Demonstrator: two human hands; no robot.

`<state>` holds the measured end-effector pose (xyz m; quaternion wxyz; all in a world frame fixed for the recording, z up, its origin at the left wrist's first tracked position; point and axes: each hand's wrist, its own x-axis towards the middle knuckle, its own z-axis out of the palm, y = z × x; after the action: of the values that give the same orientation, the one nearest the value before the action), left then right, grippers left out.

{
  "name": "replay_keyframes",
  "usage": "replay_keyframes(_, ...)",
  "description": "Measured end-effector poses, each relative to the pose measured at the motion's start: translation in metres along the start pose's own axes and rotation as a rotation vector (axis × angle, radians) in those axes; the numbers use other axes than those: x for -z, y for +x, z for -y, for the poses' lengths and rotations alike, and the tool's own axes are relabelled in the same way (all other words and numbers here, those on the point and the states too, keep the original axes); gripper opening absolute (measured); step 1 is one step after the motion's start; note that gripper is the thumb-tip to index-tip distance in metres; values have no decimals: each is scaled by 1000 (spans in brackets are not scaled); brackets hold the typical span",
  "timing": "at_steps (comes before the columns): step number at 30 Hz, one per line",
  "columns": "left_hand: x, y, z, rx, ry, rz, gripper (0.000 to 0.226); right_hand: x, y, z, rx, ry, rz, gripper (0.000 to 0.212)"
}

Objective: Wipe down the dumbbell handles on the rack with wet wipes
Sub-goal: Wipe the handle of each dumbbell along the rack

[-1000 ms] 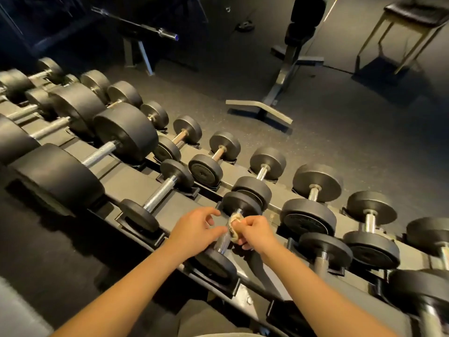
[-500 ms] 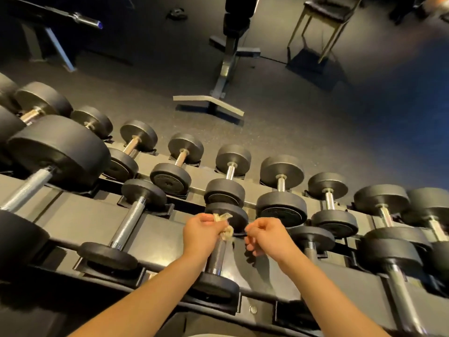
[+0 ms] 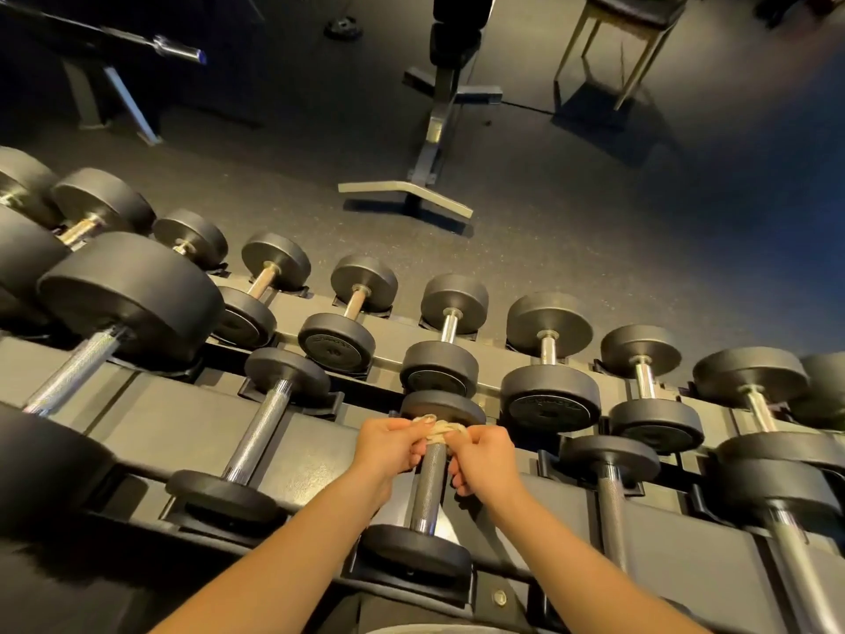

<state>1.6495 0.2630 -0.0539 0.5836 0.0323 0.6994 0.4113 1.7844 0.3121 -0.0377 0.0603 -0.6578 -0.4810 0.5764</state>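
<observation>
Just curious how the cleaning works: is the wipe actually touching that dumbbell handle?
Touching. The head view shows the wipe wrapped round the top of the dumbbell handle, with the left hand and right hand pinching it from either side.

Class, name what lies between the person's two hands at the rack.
In the head view, a bunched wet wipe at the far end of a dumbbell handle lies between the left hand and right hand; both hold it.

Dark speckled rubber floor (image 3: 571, 231) fills the upper frame, dimly lit. A weight bench (image 3: 439, 130) stands upper centre. A barbell (image 3: 176, 47) juts upper left, a metal-legged chair (image 3: 635, 20) upper right, and a weight plate (image 3: 343, 27) lies at top centre.
</observation>
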Motion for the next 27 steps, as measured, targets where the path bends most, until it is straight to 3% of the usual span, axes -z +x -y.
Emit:
replay_keyframes(2, 3, 3, -1, 106, -112, 16, 15, -8, 1, -3, -91, 133, -6, 33)
replay_keyframes(4, 1, 6, 0, 107, -59, -16, 16, -13, 2, -2, -165, 248, -13, 35)
replay_keyframes(8, -9, -1, 7, -194, 286, -173, 23, -11, 4, -1, -299, 311, 46, 40)
replay_keyframes(11, -14, -3, 9, -255, 324, -178, 20, -7, 7, 0, -302, 260, 75, 39)
replay_keyframes(14, -14, 4, 4, -198, 317, -154, 21, -3, 10, -1, -287, 175, 36, 32)
replay_keyframes(19, -6, 14, 1, -170, 520, -159, 26, -3, 7, -8, -208, 245, -9, 23)
replay_keyframes(21, -5, 12, -1, -212, 655, -142, 30, -5, 8, -9, -53, 117, 3, 29)
replay_keyframes(24, -2, 9, -3, -256, 795, -102, 31, -8, 4, -15, 213, -277, 4, 38)
replay_keyframes(27, 4, 4, -5, -273, 943, -32, 29, -2, 0, -17, 299, -555, 9, 37)
